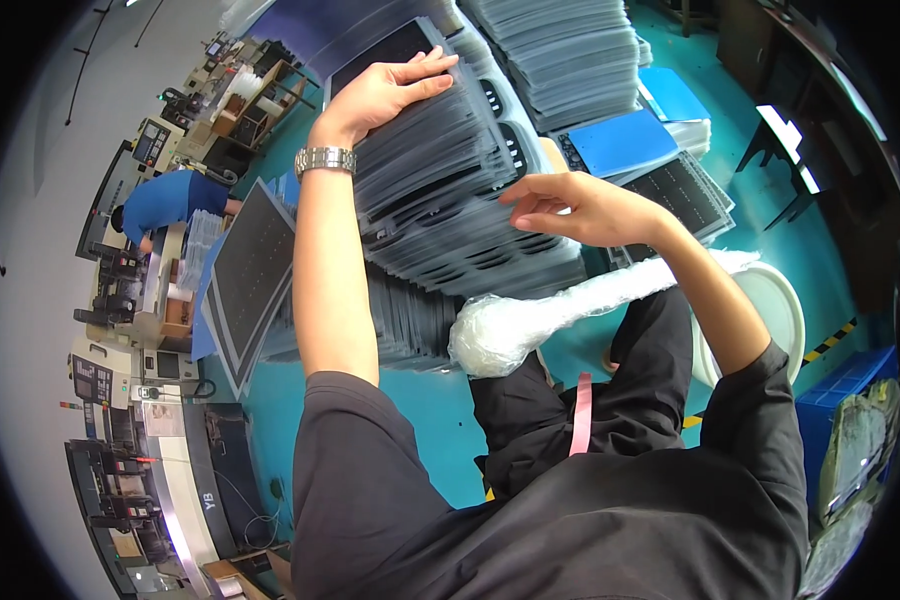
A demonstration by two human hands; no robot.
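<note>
Near the top of a tall stack of clear and dark plastic trays (440,150), my left hand (385,95) lies with its fingers stretched out over the edges. A metal watch is on that wrist. My right hand (585,208) is held just right of the stack, its thumb and fingers loosely bent and apart, with nothing seen between them. Whether its fingertips touch the trays, I cannot tell. Below the hands, a bundled wad of clear plastic film (495,335) stands in front of the stack, and a long twisted length of it runs right, under my right forearm.
More tray stacks (565,60) stand behind, with a blue sheet (620,145) on one at the right. Dark panels (250,275) lean at the left. A person in blue (165,205) bends at machines farther left. A white round tub (770,320) and blue crate (820,420) are at right.
</note>
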